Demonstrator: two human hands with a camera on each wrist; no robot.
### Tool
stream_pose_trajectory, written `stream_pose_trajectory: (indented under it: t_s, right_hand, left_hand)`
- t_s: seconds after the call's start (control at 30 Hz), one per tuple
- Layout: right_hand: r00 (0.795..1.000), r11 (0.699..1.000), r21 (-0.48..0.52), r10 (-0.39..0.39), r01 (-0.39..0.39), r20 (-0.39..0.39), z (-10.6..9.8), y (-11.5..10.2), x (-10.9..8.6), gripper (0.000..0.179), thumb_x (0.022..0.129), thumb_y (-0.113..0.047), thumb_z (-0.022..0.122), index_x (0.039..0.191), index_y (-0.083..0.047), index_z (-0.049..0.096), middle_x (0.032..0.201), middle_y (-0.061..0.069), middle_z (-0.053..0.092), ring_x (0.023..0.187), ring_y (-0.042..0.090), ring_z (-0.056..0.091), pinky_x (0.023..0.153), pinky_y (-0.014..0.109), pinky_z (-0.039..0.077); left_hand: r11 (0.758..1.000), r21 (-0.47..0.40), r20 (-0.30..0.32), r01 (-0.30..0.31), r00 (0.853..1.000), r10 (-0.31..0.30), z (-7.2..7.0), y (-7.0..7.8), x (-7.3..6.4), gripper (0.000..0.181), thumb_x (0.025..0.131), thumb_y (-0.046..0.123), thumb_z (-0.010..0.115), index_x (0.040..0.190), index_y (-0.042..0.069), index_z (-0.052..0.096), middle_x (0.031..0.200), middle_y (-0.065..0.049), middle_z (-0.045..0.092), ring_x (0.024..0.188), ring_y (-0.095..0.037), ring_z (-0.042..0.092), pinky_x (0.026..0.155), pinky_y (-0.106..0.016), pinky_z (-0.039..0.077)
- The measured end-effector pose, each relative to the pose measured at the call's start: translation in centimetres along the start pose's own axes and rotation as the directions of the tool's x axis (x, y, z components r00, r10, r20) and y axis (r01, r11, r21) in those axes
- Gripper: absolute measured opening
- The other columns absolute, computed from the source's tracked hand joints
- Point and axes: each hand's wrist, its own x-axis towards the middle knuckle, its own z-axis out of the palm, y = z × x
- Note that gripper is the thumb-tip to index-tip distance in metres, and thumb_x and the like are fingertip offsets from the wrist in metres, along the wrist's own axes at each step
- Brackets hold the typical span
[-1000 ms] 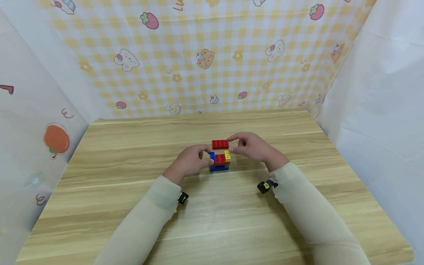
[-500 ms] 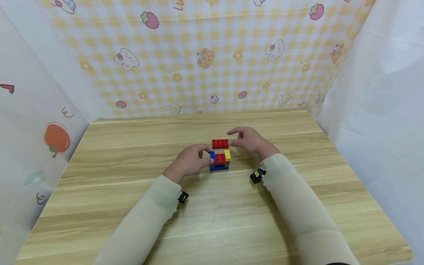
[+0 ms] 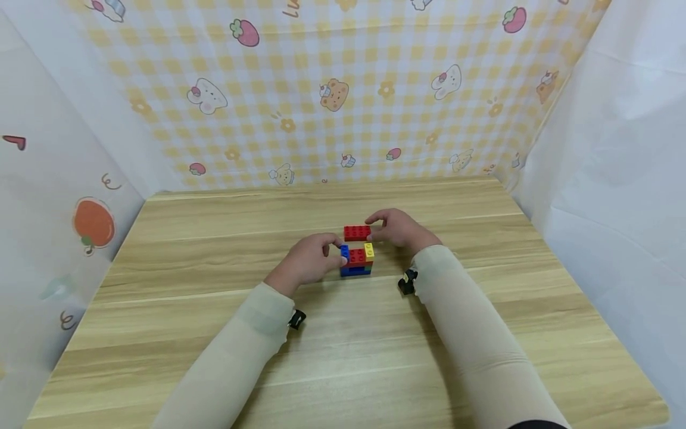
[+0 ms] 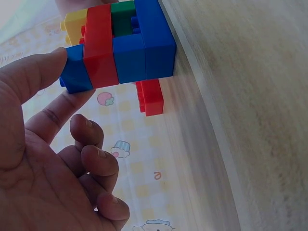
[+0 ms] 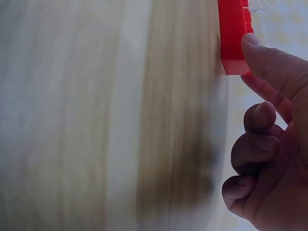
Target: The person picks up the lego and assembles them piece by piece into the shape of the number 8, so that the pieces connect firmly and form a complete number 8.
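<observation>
A small stack of toy building bricks stands on the table, with blue bricks and a green brick [image 4: 123,18] low down and a red brick [image 4: 100,48] across them. On top sit a yellow brick [image 3: 369,251] at the right and a small blue brick [image 4: 76,68] at the left. My left hand [image 3: 306,262] pinches that small blue brick between thumb and index finger. Behind the stack lies a separate long red brick [image 3: 356,232]. My right hand [image 3: 399,229] has thumb and index finger on either side of its right end; the other fingers are curled [image 5: 255,149].
The wooden table [image 3: 214,333] extends around both hands, its back edge meeting a yellow checked curtain [image 3: 300,119]. White cloth [image 3: 616,179] hangs at the right side. A black wrist device [image 3: 407,281] sits at the right cuff.
My right hand lifted slightly away from the lone red brick, then came back to its right end with the fingers closing in. The left hand and the stack have stayed put.
</observation>
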Motion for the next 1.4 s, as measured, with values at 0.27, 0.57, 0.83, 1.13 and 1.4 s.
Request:
stream_pose_trajectory:
  t_s: [0.27, 0.57, 0.83, 1.13, 1.4]
  right_hand:
    - [1.000, 1.000, -0.019, -0.001, 0.001, -0.014, 0.4, -0.1, 0.3, 0.039, 0.097, -0.027, 0.079, 0.134, -0.018, 0.071, 0.125, 0.009, 0.065, 0.105, 0.029, 0.053, 0.098, 0.046, 0.047]
    - [1.000, 0.999, -0.037, -0.019, 0.018, -0.013, 0.5, -0.2, 0.4, 0.030, 0.098, -0.025, 0.077, 0.127, -0.017, 0.074, 0.109, 0.007, 0.064, 0.091, 0.026, 0.052, 0.079, 0.038, 0.045]
    - [1.000, 0.999, -0.040, -0.016, 0.015, -0.019, 0.5, -0.6, 0.0, 0.030, 0.098, -0.025, 0.077, 0.126, -0.017, 0.074, 0.098, 0.008, 0.062, 0.085, 0.025, 0.053, 0.074, 0.036, 0.046]
    - [0.999, 1.000, -0.006, -0.027, 0.027, -0.032, 0.1, -0.6, -0.8, 0.030, 0.097, -0.027, 0.077, 0.126, -0.020, 0.074, 0.080, 0.005, 0.055, 0.071, 0.022, 0.052, 0.064, 0.033, 0.045]
    - [0.997, 0.999, -0.001, -0.053, 0.053, -0.058, -0.6, -1.0, -1.6, 0.031, 0.096, -0.029, 0.079, 0.125, -0.019, 0.075, 0.077, 0.004, 0.052, 0.071, 0.023, 0.050, 0.064, 0.033, 0.041]
  left_hand:
    - [1.000, -0.015, 0.006, 0.012, 1.000, -0.012, 0.0, 0.1, -0.1, 0.035, 0.100, 0.038, 0.072, 0.130, 0.022, 0.067, 0.098, -0.008, 0.059, 0.079, -0.025, 0.057, 0.063, -0.035, 0.045]
    - [1.000, -0.014, 0.004, 0.002, 1.000, -0.002, 0.1, 0.0, 0.0, 0.034, 0.100, 0.038, 0.072, 0.129, 0.022, 0.068, 0.096, -0.008, 0.058, 0.077, -0.025, 0.056, 0.062, -0.034, 0.044]
    - [1.000, -0.015, 0.000, -0.001, 1.000, 0.001, 0.0, 0.0, -0.2, 0.034, 0.099, 0.037, 0.072, 0.129, 0.021, 0.068, 0.094, -0.008, 0.058, 0.076, -0.024, 0.055, 0.062, -0.034, 0.043]
    - [1.000, -0.010, 0.004, -0.007, 1.000, 0.007, 0.0, 0.0, -0.2, 0.036, 0.099, 0.037, 0.072, 0.131, 0.021, 0.068, 0.095, -0.008, 0.059, 0.077, -0.024, 0.055, 0.063, -0.035, 0.043]
    - [1.000, -0.007, 0.005, -0.004, 1.000, 0.004, 0.0, 0.1, -0.2, 0.036, 0.099, 0.038, 0.072, 0.132, 0.022, 0.067, 0.098, -0.008, 0.060, 0.080, -0.025, 0.056, 0.065, -0.036, 0.045]
